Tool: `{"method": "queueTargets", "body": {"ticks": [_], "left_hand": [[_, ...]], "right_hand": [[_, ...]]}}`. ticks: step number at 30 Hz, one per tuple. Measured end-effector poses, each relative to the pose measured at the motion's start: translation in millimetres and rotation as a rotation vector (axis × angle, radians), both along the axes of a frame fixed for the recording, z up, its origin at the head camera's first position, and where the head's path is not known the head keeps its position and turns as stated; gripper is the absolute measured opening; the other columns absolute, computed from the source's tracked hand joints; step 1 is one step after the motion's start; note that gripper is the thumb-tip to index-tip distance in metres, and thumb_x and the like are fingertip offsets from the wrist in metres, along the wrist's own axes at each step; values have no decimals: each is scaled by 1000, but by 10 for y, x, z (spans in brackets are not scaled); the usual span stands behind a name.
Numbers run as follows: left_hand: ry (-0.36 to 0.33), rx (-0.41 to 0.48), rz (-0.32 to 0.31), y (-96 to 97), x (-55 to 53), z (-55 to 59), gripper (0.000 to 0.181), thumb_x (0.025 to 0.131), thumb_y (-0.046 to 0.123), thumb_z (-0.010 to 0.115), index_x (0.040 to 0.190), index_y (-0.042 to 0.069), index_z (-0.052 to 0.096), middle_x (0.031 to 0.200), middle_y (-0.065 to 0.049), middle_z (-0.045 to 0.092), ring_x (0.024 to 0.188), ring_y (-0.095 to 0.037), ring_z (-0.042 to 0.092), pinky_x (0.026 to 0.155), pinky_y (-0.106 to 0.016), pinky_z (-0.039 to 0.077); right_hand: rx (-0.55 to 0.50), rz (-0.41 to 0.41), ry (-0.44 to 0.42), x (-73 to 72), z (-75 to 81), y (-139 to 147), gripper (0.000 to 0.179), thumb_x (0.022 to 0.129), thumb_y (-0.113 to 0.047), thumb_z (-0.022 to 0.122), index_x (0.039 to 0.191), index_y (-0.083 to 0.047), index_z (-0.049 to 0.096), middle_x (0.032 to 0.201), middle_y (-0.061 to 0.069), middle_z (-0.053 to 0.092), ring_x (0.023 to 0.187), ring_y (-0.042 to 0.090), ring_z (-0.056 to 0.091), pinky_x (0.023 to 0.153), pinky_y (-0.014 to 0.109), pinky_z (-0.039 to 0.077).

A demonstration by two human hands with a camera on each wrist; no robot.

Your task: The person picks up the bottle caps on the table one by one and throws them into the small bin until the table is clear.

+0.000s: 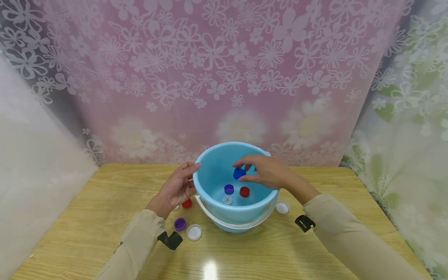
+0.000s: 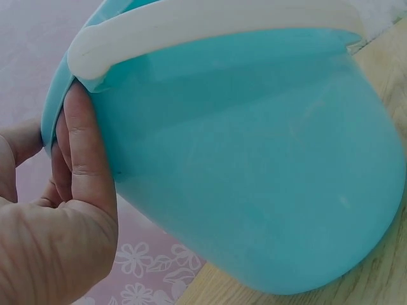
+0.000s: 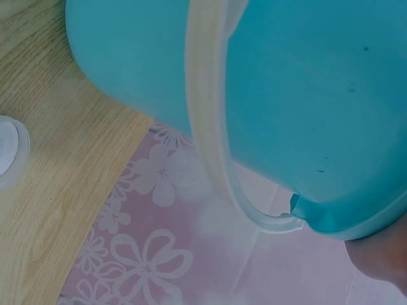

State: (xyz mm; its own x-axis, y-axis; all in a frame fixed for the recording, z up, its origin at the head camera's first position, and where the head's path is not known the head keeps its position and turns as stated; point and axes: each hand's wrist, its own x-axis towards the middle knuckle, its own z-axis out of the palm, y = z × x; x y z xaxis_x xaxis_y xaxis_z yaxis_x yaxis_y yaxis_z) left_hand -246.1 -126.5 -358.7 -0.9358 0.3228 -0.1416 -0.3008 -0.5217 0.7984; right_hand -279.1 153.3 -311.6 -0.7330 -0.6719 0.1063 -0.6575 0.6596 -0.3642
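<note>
A light blue bucket [image 1: 231,214] stands on the wooden table, its white handle [image 2: 222,22] hanging down the near side. At the bucket's left rim is my left hand [image 1: 176,188], thumb over the edge and fingers against the outside, gripping it. My right hand [image 1: 267,171] reaches over the right rim and pinches a blue bottle cap [image 1: 239,173] inside the opening. On the bucket's floor lie a purple cap [image 1: 229,189], a red cap [image 1: 244,191] and a white cap [image 1: 228,200]. The right wrist view shows the bucket's outside but hides the fingers.
Left of the bucket, a red cap [image 1: 187,203], a purple cap [image 1: 180,224] and a white lid [image 1: 194,232] lie on the table [image 1: 105,217]. Another white lid [image 1: 282,208] is to its right. A flowered curtain [image 1: 224,77] hangs behind the table's far edge.
</note>
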Motion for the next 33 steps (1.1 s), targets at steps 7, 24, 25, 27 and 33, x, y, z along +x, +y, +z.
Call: {"method": "queueTargets", "body": {"ticks": [7, 24, 25, 27, 33], "left_hand": [[6, 1, -3, 0, 4, -1, 13, 99, 19, 55, 102, 10, 46, 88, -9, 63, 71, -21, 70, 60, -28, 57], [-8, -5, 26, 12, 17, -14, 15, 96, 19, 60, 99, 10, 49, 89, -9, 64, 70, -20, 70, 59, -27, 57], [-5, -4, 24, 13, 17, -13, 14, 96, 19, 60, 99, 10, 49, 88, -9, 64, 69, -19, 69, 58, -27, 57], [5, -3, 19, 13, 11, -13, 15, 96, 19, 60, 99, 10, 49, 87, -8, 63, 67, -18, 69, 57, -26, 56], [16, -1, 25, 14, 2, 8, 17, 96, 19, 61, 100, 9, 48, 86, -9, 62, 63, -17, 69, 55, -25, 56]], "right_hand": [[4, 15, -11, 8, 13, -10, 47, 85, -42, 70, 128, -26, 60, 114, -11, 62, 102, 12, 58, 79, 34, 52], [-311, 13, 115, -8, -101, 75, 20, 96, -22, 59, 113, -14, 67, 105, -4, 64, 93, 12, 59, 81, 35, 52], [-337, 4, 129, -9, -104, 82, 19, 97, -21, 59, 112, -14, 67, 104, -4, 64, 93, 12, 59, 80, 35, 52], [-391, -7, 155, -9, -106, 98, 18, 97, -18, 59, 111, -12, 67, 104, -2, 64, 93, 14, 59, 80, 36, 52], [-476, -76, 226, -21, -110, 167, 20, 97, -15, 58, 112, -6, 66, 106, 4, 63, 96, 20, 57, 83, 45, 51]]}}
